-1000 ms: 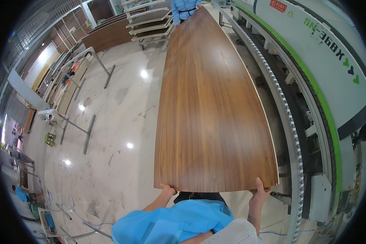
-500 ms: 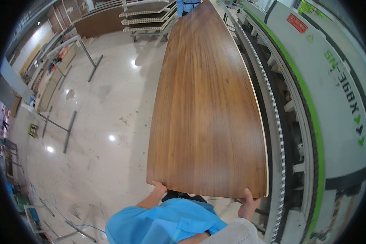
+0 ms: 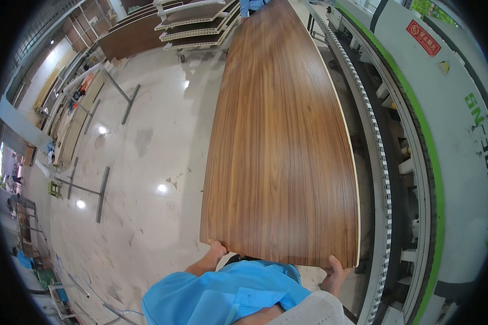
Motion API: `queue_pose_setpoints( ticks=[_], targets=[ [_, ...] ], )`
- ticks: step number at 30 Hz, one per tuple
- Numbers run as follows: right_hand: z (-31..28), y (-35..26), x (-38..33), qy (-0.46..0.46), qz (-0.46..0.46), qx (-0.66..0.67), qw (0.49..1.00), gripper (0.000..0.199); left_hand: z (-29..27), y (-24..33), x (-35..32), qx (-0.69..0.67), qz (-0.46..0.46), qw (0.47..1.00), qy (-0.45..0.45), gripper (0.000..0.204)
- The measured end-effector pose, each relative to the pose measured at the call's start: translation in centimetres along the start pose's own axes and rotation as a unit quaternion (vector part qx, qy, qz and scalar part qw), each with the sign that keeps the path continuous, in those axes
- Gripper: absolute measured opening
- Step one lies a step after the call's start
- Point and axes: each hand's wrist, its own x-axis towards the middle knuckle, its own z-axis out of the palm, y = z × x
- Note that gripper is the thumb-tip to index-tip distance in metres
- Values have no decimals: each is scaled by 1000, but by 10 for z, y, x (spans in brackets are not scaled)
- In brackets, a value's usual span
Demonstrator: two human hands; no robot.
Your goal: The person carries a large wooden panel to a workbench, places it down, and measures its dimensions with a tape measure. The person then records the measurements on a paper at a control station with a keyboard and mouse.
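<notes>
A long brown wood-grain panel [image 3: 282, 146] with a pale right edge stretches away from me. My left hand [image 3: 217, 249] grips its near left corner, the thumb by the top face and the fingers hidden beneath. Near the right corner my right hand [image 3: 335, 275] holds the same end, its thumb over the edge and its other fingers mostly under the panel. At the far end stands a person in blue [image 3: 250, 6], whose hand is close to the panel's far left edge.
Along the right runs a long grey-and-green machine [image 3: 417, 108] with a toothed rail [image 3: 382, 179] beside the panel. A wheeled rack [image 3: 198, 30] of stacked panels stands at the back. Metal stands [image 3: 103, 195] rest on the pale floor [image 3: 152, 216] to the left.
The machine and rail have shifted rightward in view, and the floor stands too, as my view turned slightly left. Both my hands keep hold of the panel.
</notes>
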Motion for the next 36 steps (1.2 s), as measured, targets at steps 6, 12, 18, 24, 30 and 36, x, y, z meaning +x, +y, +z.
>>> queue_pose_setpoints(
  ticks=[6,12,18,24,30,36],
  targets=[
    [56,-17,76,-22,49,-9,999,77,74,51,-4,40,1,998,-58,103],
    [126,-48,150,1,24,-18,1000,78,193,76,14,43,23,999,0,97],
    [175,-56,231,41,6,-18,999,77,293,84,49,49,20,995,83,83],
    [242,-70,307,76,10,-35,996,81,404,112,55,24,13,999,25,84],
    [323,-99,383,85,5,-7,996,81,510,162,48,-10,26,1000,-4,91],
    [392,-130,470,89,65,15,994,80,613,200,53,17,43,999,-15,94]
  ],
)
